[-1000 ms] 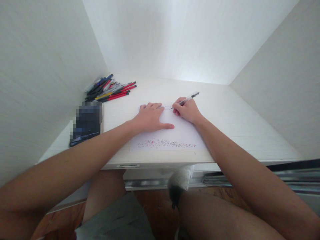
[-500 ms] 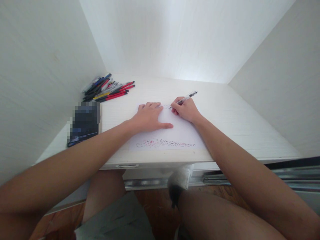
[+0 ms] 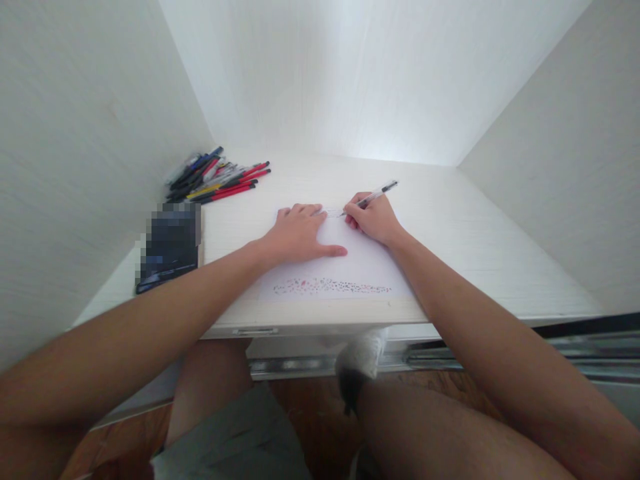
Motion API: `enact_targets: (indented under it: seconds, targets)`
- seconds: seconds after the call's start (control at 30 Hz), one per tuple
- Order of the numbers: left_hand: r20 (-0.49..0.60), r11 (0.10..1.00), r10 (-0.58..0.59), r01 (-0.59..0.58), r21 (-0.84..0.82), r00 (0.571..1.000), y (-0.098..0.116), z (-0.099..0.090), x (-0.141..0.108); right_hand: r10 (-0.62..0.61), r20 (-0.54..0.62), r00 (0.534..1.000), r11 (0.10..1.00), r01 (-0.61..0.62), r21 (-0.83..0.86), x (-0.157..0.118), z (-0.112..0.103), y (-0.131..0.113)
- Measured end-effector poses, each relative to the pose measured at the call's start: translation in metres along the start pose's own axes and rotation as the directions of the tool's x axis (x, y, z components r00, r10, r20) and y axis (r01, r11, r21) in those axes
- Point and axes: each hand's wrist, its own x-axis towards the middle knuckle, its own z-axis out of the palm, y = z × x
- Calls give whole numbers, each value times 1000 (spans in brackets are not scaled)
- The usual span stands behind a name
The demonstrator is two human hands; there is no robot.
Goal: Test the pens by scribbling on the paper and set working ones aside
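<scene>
A white sheet of paper (image 3: 350, 270) lies on the desk in front of me, with rows of small black and red marks along its near edge and faint writing near its far edge. My left hand (image 3: 299, 233) rests flat on the sheet's left part, fingers spread and thumb stretched to the right. In my right hand (image 3: 373, 217) is a clear pen (image 3: 377, 193) with dark parts, pinched between the fingers. Its tip meets the paper close to the faint writing, and its back end slants up to the right.
Several pens (image 3: 220, 177), red, black, blue and yellow, are heaped at the desk's back left. A dark, pixelated flat object (image 3: 173, 247) lies left of the paper. Pale panels wall the white desk (image 3: 480, 260) at back and sides. Below its front edge is a small handle (image 3: 255, 331).
My right hand and the pen have shifted very slightly to the right along the line of writing. My left hand stays in place on the paper.
</scene>
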Motion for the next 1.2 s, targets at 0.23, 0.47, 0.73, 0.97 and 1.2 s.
enact_targets:
  seconds: [0.23, 0.47, 0.73, 0.97, 1.2]
  targets:
    - [-13, 1000, 3, -3, 6, 1000, 0, 0, 0, -5, 7, 1000, 1000, 5, -13, 1, 0, 2]
    - [-18, 1000, 8, -8, 18, 1000, -2, 2, 1, -1, 24, 1000, 1000, 1, -20, 1, -1, 1]
    - [-14, 1000, 3, -2, 22, 1000, 0, 1, 1, -16, 17, 1000, 1000, 16, 7, 2, 0, 5]
    - [-14, 1000, 5, -5, 20, 1000, 0, 0, 0, 14, 27, 1000, 1000, -14, 2, 1, -1, 1]
    - [-23, 1000, -1, 1, 31, 1000, -3, 5, 2, 69, -107, 992, 962, -37, 271, 6, -2, 7]
